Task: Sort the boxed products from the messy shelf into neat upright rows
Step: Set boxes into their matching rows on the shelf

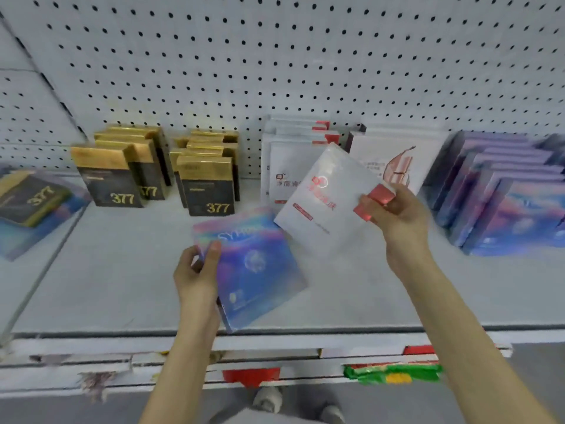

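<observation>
Head view: nearest of all, two grey shoes are seen on the floor, and just beyond them the front rail with its red and green tags. On the near middle of the shelf, a shiny blue box is gripped at its left edge by the left hand, thumb curled over the front and fingers tucked behind. The box is tilted; whether its lower corner rests on the shelf cannot be told. Just right and a little farther, a white box with red print is held tilted above the shelf, its red edge pinched between the thumb and fingers of the right hand. Farther back, upright rows are lined up: black and gold boxes marked 377 at the left, a row of white boxes in the middle, a feather-print box beside them, purple boxes at the right. At the far left, a loose pile is seen lying flat. Behind it all, the pegboard is seen.
</observation>
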The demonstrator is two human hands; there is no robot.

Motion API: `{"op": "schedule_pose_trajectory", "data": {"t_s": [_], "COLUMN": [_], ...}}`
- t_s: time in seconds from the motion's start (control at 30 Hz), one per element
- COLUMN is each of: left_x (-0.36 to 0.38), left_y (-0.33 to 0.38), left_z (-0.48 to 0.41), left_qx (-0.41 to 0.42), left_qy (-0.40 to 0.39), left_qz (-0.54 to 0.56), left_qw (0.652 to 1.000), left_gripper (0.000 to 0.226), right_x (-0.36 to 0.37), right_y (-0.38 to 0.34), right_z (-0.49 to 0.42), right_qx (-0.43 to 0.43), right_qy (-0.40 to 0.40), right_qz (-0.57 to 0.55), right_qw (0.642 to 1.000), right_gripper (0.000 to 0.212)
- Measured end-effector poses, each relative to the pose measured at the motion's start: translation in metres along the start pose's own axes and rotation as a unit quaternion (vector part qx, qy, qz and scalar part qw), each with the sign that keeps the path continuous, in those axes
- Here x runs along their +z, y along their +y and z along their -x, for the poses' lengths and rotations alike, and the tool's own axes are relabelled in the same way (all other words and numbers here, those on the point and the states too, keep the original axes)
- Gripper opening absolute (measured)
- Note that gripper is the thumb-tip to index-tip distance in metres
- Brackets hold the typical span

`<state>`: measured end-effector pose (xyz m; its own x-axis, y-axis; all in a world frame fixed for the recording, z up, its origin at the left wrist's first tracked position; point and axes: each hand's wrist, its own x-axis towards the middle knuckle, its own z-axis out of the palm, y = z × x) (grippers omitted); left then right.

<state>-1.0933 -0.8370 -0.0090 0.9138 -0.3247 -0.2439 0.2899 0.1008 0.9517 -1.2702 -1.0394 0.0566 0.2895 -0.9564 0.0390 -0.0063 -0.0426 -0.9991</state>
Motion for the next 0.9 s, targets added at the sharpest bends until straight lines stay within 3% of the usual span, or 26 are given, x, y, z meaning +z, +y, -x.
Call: {"op": "schedule_pose_trajectory", "data": {"t_s": [0.2,0.4,0.47,0.57,0.63,0.8,0.9], "left_x": [-0.016,-0.034,-0.038,-0.044,-0.047,-0.056,-0.064], "left_y": [0.018,0.022,0.021,0.02,0.021,0.024,0.026], "left_z": [-0.003,-0.002,-0.002,-0.001,-0.003,-0.008,-0.01], "left_qx": [0.087,0.118,0.113,0.107,0.103,0.094,0.09], "left_qy": [0.034,0.076,0.083,0.077,0.069,0.029,0.008], "left_qz": [-0.009,-0.019,-0.016,-0.006,-0.003,-0.009,-0.002], "left_qw": [0.996,0.99,0.99,0.991,0.992,0.995,0.996], "left_gripper": [0.009,0.008,0.007,0.006,0.005,0.008,0.022], "right_x": [0.033,0.067,0.072,0.075,0.079,0.084,0.083], "right_y": [0.003,0.018,0.02,0.017,0.013,0.008,0.009], "right_z": [-0.043,-0.04,-0.041,-0.047,-0.052,-0.057,-0.058], "right_qx": [-0.072,-0.15,-0.214,-0.342,-0.376,-0.387,-0.37], "right_qy": [-0.117,-0.115,-0.112,-0.061,-0.045,-0.021,-0.02], "right_qz": [0.133,0.129,0.184,0.331,0.385,0.447,0.453], "right_qw": [0.982,0.973,0.953,0.877,0.842,0.806,0.811], "right_gripper": [0.027,0.039,0.038,0.043,0.046,0.044,0.046]}}
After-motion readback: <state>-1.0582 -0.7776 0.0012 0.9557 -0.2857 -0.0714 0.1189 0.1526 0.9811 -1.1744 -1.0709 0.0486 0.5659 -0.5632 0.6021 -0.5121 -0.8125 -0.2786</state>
